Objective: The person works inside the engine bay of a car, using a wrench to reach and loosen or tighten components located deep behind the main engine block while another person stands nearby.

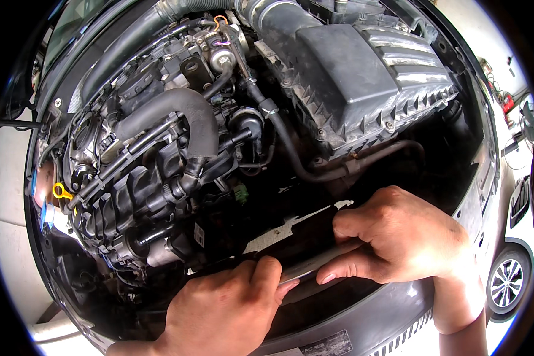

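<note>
Left hand [222,308] and right hand [403,237], lower frame, are pinching a grey bar [313,264], covering its ends; a black airbox [350,74] is occupying upper right, an engine [130,196] left.

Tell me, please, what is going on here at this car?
A person's left hand and right hand are both gripping a thin grey strip at the front of an open engine bay, just behind the dark front panel. The hands cover part of the strip, so I can't tell exactly what it is. Behind it, the engine is exposed on the left, and the black airbox sits on the right; neither hand is on them.
</note>
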A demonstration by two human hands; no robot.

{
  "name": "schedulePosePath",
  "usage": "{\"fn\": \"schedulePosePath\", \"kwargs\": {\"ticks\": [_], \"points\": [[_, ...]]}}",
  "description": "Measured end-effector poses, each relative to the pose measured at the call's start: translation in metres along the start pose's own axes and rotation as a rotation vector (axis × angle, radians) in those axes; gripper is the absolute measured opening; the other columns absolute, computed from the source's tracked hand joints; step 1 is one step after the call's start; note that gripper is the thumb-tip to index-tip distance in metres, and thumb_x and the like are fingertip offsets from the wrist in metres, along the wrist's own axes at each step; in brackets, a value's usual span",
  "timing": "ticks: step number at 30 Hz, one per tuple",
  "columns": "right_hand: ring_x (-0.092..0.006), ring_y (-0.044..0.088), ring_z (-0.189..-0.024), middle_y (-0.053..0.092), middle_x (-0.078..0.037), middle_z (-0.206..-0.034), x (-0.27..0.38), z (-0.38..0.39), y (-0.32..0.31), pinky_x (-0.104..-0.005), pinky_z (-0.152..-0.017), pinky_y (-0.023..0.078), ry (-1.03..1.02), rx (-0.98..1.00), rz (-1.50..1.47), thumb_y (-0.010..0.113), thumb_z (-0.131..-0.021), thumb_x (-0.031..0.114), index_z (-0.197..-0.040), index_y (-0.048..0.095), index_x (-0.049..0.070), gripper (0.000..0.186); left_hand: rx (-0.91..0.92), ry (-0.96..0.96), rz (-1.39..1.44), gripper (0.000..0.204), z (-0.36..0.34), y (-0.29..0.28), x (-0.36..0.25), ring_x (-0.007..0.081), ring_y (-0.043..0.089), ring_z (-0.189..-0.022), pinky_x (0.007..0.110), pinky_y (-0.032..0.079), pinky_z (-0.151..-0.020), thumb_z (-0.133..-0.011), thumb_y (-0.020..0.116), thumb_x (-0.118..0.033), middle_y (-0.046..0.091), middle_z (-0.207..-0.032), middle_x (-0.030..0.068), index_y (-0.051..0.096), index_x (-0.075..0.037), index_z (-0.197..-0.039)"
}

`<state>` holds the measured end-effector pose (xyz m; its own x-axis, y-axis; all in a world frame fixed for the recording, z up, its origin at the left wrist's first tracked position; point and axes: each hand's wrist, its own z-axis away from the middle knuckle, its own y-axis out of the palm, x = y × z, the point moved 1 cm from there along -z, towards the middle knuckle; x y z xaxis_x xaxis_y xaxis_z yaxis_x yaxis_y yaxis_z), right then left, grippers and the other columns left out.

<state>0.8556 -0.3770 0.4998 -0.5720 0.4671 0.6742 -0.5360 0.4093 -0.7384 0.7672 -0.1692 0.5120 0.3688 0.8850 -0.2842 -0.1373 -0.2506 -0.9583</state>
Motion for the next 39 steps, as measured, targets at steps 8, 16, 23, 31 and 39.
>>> {"fn": "schedulePosePath", "kwargs": {"ticks": [8,16,23,31,39], "points": [[-0.0377,0.058,-0.053,0.054,-0.012,-0.055,-0.001,0.000,0.001,-0.0417,-0.047,0.042,0.001,-0.011,-0.016,0.084,-0.077,0.039,-0.066,0.054,0.005,0.047,-0.002,-0.019,0.031,0.022,0.000,0.001,0.000,0.0321,0.065,-0.063,0.040,0.052,-0.056,-0.095,0.064,-0.026,0.063,-0.073,0.0123,0.055,-0.006,-0.092],[-0.0371,0.058,-0.053,0.054,-0.012,-0.054,0.000,0.000,0.001,-0.0412,-0.047,0.042,-0.009,-0.025,-0.008,0.083,-0.077,0.040,-0.066,0.055,0.005,0.047,0.093,0.006,-0.069,0.029,-0.002,-0.001,0.004,0.0205,0.065,-0.053,0.032,0.051,-0.047,-0.090,0.070,-0.030,0.060,-0.063,0.0052,0.053,-0.007,-0.086],[-0.0366,0.058,-0.052,0.054,-0.012,-0.054,-0.001,0.002,0.001,-0.0406,-0.047,0.042,0.008,-0.014,-0.024,0.084,-0.076,0.040,-0.066,0.055,0.005,0.047,0.073,0.041,-0.104,0.031,-0.002,-0.001,0.004,0.0155,0.065,-0.053,0.028,0.052,-0.046,-0.090,0.069,-0.033,0.059,-0.064,0.0017,0.052,-0.008,-0.085],[-0.0375,0.058,-0.053,0.054,-0.013,-0.055,-0.003,0.000,0.002,-0.0416,-0.047,0.042,-0.027,-0.030,0.013,0.084,-0.077,0.040,-0.066,0.055,0.005,0.047,0.051,0.012,-0.035,0.026,-0.002,0.001,0.005,0.0234,0.065,-0.058,0.034,0.052,-0.051,-0.093,0.066,-0.029,0.061,-0.068,0.0070,0.053,-0.007,-0.088],[-0.0370,0.058,-0.053,0.054,-0.012,-0.055,0.000,0.000,0.000,-0.0416,-0.048,0.043,-0.022,-0.030,0.018,0.083,-0.077,0.040,-0.066,0.054,0.005,0.047,0.063,-0.038,-0.059,0.029,-0.003,-0.002,-0.003,0.0257,0.064,-0.053,0.037,0.051,-0.049,-0.090,0.071,-0.027,0.060,-0.063,0.0094,0.054,-0.004,-0.086]]}}
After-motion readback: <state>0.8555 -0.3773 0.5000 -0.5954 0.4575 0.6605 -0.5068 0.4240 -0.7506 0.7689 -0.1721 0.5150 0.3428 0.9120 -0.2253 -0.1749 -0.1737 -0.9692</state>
